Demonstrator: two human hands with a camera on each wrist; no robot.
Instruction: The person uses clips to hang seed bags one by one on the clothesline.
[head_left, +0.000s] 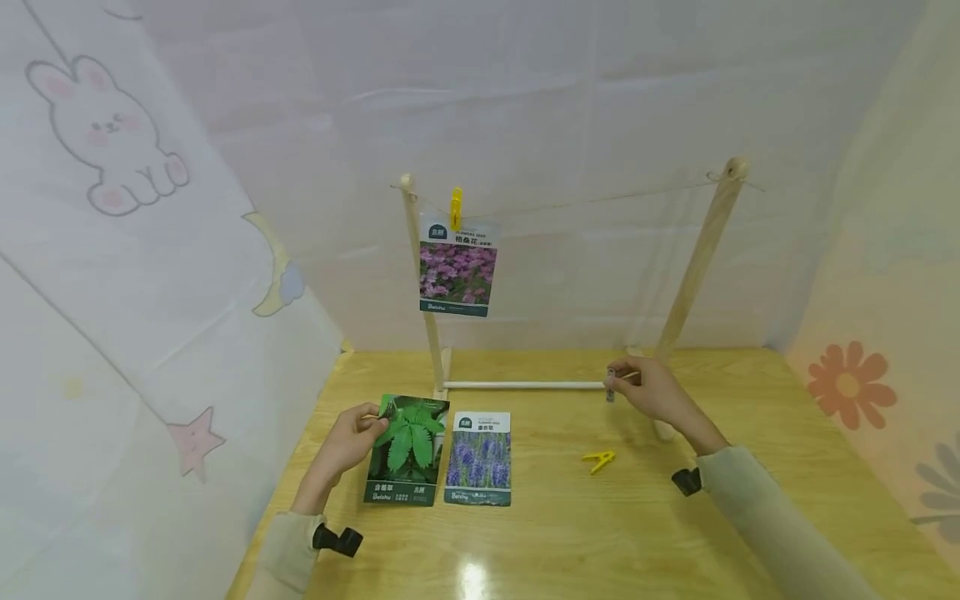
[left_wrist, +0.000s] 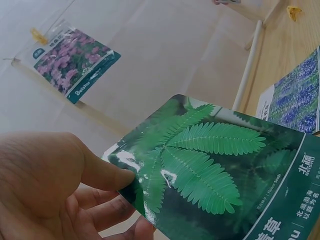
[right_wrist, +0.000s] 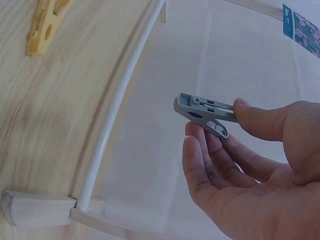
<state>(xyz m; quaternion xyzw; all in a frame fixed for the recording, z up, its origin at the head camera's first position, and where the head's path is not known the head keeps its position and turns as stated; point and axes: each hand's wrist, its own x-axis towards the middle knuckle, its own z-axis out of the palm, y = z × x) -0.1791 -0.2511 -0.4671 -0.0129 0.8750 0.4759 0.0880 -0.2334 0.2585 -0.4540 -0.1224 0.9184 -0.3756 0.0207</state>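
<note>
My left hand [head_left: 356, 437] pinches the upper left edge of a seed packet with a green leaf picture [head_left: 408, 446], thumb on its front. In the left wrist view the thumb lies over the glossy corner of that packet [left_wrist: 200, 160]. My right hand [head_left: 651, 388] holds a grey clothespin [head_left: 611, 385] between thumb and fingers; the right wrist view shows the clothespin [right_wrist: 205, 112] by its handles. A purple-flower seed packet [head_left: 478, 460] lies on the table beside the green one. A pink-flower seed packet [head_left: 456, 275] hangs from a string under a yellow clothespin [head_left: 456, 208].
A wooden frame with a left post [head_left: 426, 292] and right post [head_left: 701, 258] carries the string [head_left: 600, 200]. A white rod [head_left: 525, 385] joins the posts low down. Another yellow clothespin [head_left: 599, 461] lies on the wooden table [head_left: 555, 542]. Printed cloth walls surround it.
</note>
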